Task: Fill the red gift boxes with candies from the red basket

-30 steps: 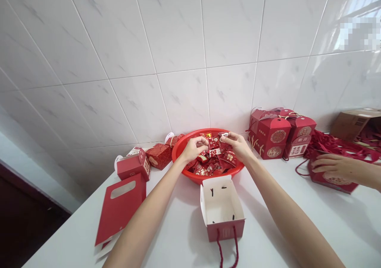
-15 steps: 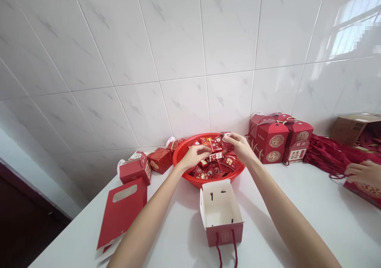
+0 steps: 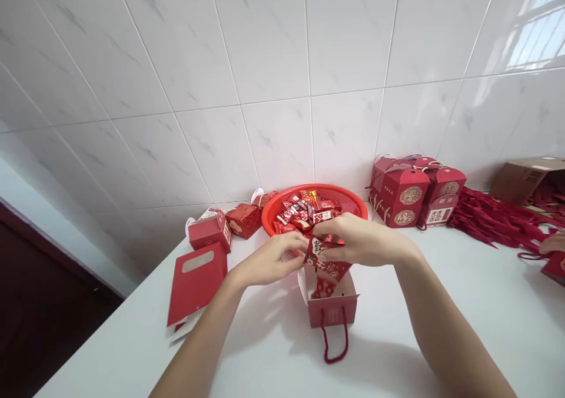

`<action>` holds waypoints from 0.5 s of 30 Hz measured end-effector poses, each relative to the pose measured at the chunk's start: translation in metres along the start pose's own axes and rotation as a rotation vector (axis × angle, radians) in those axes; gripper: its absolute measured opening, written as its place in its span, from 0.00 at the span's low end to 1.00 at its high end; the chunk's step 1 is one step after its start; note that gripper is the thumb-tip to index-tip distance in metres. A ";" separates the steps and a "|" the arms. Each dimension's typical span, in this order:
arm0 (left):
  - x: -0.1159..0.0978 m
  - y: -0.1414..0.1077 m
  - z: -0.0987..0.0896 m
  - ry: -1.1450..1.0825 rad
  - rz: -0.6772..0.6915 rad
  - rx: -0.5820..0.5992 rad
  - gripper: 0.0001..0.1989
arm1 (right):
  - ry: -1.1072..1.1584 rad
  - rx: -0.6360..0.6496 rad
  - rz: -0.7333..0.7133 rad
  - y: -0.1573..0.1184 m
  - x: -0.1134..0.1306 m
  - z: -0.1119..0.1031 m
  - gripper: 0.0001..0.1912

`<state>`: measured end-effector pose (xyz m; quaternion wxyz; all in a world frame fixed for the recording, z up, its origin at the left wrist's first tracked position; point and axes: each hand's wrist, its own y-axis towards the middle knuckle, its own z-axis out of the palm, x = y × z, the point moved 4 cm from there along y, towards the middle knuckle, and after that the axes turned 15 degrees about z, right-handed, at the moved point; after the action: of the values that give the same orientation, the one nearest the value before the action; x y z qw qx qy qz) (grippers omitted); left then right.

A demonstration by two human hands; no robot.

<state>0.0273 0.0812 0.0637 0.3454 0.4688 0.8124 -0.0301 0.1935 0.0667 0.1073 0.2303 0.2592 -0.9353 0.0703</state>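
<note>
An open red gift box (image 3: 332,312) with a white inside and a dark red cord handle stands on the white table in front of the red basket (image 3: 362,211) of wrapped candies. Over the box, my right hand (image 3: 353,239) holds red candy packets (image 3: 321,255) between thumb and fingers. My left hand (image 3: 276,259) is at the left of these packets, its fingers bent together at their edge; whether it grips anything is hidden. A red packet (image 3: 325,285) shows at the box opening, below my right hand.
Flat red cartons (image 3: 198,280) and small red boxes (image 3: 209,233) lie at the left. Tall red gift boxes (image 3: 404,195), dark red ribbons (image 3: 481,215) and a brown carton (image 3: 521,180) stand or lie at the right. Another person's hand (image 3: 554,243) touches a red box at the right edge.
Both my hands have moved from the basket toward me, over the open box, with packets in my right hand. The other person's hand has shifted toward the right edge.
</note>
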 end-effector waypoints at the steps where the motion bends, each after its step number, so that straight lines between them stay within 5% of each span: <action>1: 0.000 -0.001 0.000 0.015 -0.010 0.004 0.10 | -0.022 -0.006 0.012 0.001 0.001 0.002 0.07; 9: 0.005 -0.009 0.001 0.062 -0.073 0.077 0.17 | -0.074 -0.087 0.050 -0.011 0.001 -0.002 0.03; 15: 0.004 -0.015 -0.006 0.048 -0.117 0.121 0.16 | -0.082 -0.164 0.156 -0.031 -0.021 -0.014 0.11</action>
<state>0.0116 0.0779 0.0622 0.2946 0.4412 0.8431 -0.0879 0.2312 0.0529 0.1106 0.2060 0.1684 -0.9640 0.0008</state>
